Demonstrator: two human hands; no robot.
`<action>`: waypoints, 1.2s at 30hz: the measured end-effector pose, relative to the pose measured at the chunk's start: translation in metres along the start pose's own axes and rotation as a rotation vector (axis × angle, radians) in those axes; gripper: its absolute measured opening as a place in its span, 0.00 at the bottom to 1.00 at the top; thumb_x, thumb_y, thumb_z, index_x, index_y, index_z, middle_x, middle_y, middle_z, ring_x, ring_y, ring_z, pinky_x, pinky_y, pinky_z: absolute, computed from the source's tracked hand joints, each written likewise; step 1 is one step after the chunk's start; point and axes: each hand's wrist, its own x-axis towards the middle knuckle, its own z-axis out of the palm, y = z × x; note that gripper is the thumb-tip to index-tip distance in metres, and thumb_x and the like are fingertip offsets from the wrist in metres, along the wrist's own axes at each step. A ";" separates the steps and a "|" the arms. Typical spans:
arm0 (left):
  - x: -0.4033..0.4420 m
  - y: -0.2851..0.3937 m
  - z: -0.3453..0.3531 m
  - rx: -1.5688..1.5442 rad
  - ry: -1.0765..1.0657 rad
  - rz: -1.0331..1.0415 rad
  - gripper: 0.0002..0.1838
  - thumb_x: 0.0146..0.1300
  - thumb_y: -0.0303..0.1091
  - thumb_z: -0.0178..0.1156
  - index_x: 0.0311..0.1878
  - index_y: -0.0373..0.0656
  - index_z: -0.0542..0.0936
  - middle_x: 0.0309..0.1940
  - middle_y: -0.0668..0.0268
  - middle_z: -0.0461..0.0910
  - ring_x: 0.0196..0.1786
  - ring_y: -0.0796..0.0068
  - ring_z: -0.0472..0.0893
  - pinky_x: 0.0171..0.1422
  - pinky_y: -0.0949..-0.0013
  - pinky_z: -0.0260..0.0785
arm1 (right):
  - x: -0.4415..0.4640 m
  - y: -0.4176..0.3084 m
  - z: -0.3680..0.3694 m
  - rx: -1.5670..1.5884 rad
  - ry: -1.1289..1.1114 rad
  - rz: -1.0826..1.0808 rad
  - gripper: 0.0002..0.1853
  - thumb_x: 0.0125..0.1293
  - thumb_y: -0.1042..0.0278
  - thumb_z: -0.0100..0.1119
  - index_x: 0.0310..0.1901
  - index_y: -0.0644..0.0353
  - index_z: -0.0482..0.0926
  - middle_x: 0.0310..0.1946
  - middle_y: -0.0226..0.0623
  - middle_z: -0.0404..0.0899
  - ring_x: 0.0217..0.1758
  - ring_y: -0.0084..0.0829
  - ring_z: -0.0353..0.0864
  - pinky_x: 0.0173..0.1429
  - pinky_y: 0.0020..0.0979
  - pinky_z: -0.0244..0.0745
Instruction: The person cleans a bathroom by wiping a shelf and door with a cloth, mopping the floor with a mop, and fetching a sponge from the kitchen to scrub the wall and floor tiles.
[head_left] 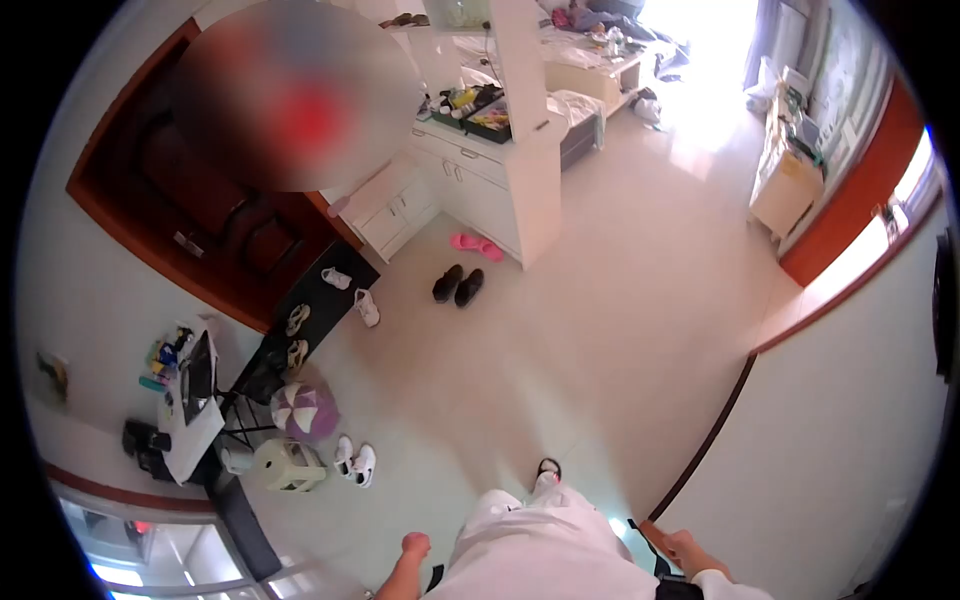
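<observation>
My left hand point(415, 546) is at the bottom of the head view, left of my white clothing point(550, 550). Its fingers look curled into a loose fist, and I see nothing in them. On the other side, my right hand point(686, 552) is closed beside a brown, narrow piece point(656, 536) with a dark strip along it. Whether the fingers grip that piece is hard to make out. One foot in a dark sandal point(549, 468) shows in front of me on the pale floor.
White sneakers point(356, 461), a cream stool point(288, 466) and a purple-white ball point(305, 411) are at left, near a cluttered table point(195, 440). Dark shoes point(458, 286) and pink slippers point(477, 247) lie by a white cabinet point(470, 195). A wall point(820, 450) borders my right side.
</observation>
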 end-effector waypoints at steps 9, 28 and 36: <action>0.169 0.294 -0.089 -0.284 0.279 0.150 0.09 0.55 0.37 0.57 0.31 0.45 0.84 0.24 0.63 0.83 0.24 0.70 0.80 0.28 0.65 0.74 | 0.139 -0.396 -0.045 0.525 -0.023 -0.729 0.11 0.68 0.68 0.57 0.46 0.69 0.78 0.27 0.36 0.80 0.25 0.28 0.79 0.27 0.30 0.75; 0.310 0.965 -0.374 0.173 0.271 0.374 0.14 0.57 0.39 0.58 0.45 0.48 0.86 0.50 0.58 0.84 0.54 0.56 0.81 0.60 0.59 0.73 | 0.263 -0.494 -0.147 0.924 -0.030 0.397 0.09 0.66 0.68 0.53 0.35 0.67 0.76 0.24 0.52 0.77 0.23 0.47 0.80 0.24 0.47 0.77; 0.308 1.155 -0.333 0.047 0.148 0.324 0.14 0.57 0.41 0.59 0.44 0.50 0.87 0.47 0.58 0.85 0.53 0.59 0.83 0.59 0.60 0.73 | 0.458 -0.605 -0.300 0.760 -0.207 0.053 0.11 0.62 0.68 0.56 0.33 0.68 0.82 0.29 0.39 0.84 0.32 0.37 0.84 0.35 0.39 0.79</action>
